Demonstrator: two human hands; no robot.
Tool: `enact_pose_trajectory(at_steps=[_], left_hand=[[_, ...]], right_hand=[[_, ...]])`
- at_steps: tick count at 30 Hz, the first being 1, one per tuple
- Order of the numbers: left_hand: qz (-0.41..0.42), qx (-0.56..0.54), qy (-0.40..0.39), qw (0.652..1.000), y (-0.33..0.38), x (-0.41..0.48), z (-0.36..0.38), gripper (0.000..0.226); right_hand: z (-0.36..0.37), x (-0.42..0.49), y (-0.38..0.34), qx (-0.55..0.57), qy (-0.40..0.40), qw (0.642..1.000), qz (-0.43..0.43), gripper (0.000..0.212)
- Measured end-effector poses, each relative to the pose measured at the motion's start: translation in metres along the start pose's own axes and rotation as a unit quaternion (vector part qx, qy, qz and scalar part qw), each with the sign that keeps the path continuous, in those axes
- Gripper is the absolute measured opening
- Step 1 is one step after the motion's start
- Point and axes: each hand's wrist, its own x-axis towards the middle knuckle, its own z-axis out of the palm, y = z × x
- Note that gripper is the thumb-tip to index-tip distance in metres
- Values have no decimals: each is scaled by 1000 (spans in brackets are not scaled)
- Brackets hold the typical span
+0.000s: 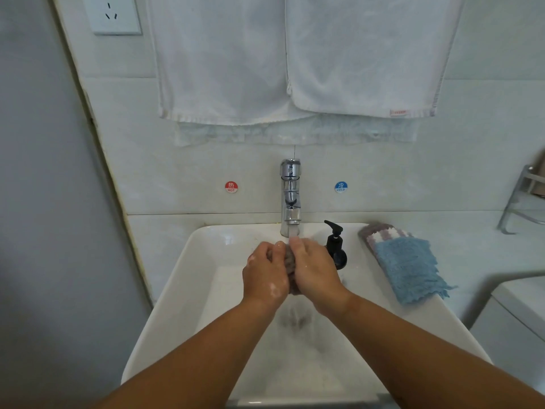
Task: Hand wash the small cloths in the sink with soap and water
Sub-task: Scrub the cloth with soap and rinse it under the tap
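A small grey cloth (290,261) is bunched between my two hands over the white sink (188,278). My left hand (265,273) grips it from the left, with soap foam on the knuckles. My right hand (314,265) grips it from the right. Water runs from the chrome faucet (290,196) onto my right fingers and the cloth. A black soap pump bottle (336,246) stands on the sink rim just right of my right hand. A blue cloth (408,268) lies on a grey-and-white checked cloth (380,233) on the counter to the right.
Two white towels (295,54) hang on the wall above the faucet. Hot and cold stickers flank the faucet. A wall socket (113,13) is at the upper left. A metal rack (525,199) stands at the right edge. Foamy water lies in the basin.
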Motion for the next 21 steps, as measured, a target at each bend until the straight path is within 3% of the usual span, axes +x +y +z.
enact_pose_trajectory(at_steps=[2, 4, 6, 9, 14, 16, 21], left_hand=[[-5, -42, -5, 999, -1, -1, -1, 12], [-8, -66, -14, 998, -1, -2, -2, 17], [-31, -107, -33, 993, -4, -3, -2, 30], [-78, -187, -80, 976, -4, -9, -1, 20], [-45, -155, -87, 983, -10, -9, -3, 22], [-34, -137, -93, 986, -12, -7, -5, 14], [-4, -95, -103, 990, -19, -6, -2, 22]], right_hand=[[2, 2, 5, 11, -7, 1000, -4, 23], [3, 2, 8, 26, -14, 1000, -6, 14], [3, 0, 7, 46, -10, 999, -10, 20], [0, -5, 0, 76, -11, 997, -10, 22], [-1, -6, 10, 71, -55, 996, -14, 15], [-1, -7, 15, 76, -69, 995, -16, 21], [-7, -11, 15, 97, -79, 992, -11, 39]])
